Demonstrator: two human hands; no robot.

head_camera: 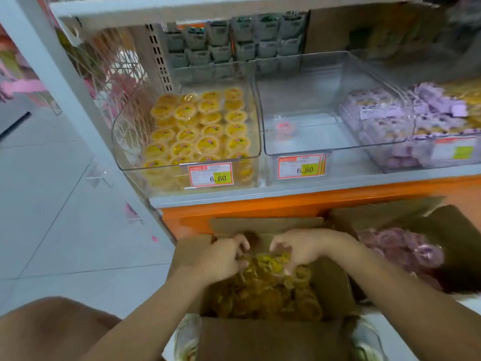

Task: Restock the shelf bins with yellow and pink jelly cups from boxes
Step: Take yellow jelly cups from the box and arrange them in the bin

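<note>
1. At far left, one bare knee (52, 329) over the tiled floor (52, 204).
2. Shelf (286, 201) carries three clear bins side by side.
3. Left bin (122, 142): nearly full of binned yellow cups (197, 126). Top layer sits in four rough columns, with more layers below; exact count unreadable. One price tag (210, 174) on its front reads 6.50.
4. Left hand (221, 256) reaches into the front box (273, 337). Fingers are curled down among the boxed yellow cups (263, 290), tips blurred and buried, so cannot tell if the grip holds any.
5. Front box stands open on the floor below the shelf, one heap of yellow cups inside, too many to count.
6. Middle bin (263, 121): one single pink cup (285, 127) on its floor. A second tag (300, 166) on its front also reads 6.50.
7. Right hand (299, 248) is also in the front box, near the left hand but not touching it. Grip is clawed over a cluster of the boxed yellow cups, fingers curled round them.
8. Right bin (413, 142): stacked purple packs (385, 110), plus a third tag (455, 151), text blurred.
9. Second box (377, 214), open, just right of the front box, holds pink cups (406, 248).
</note>
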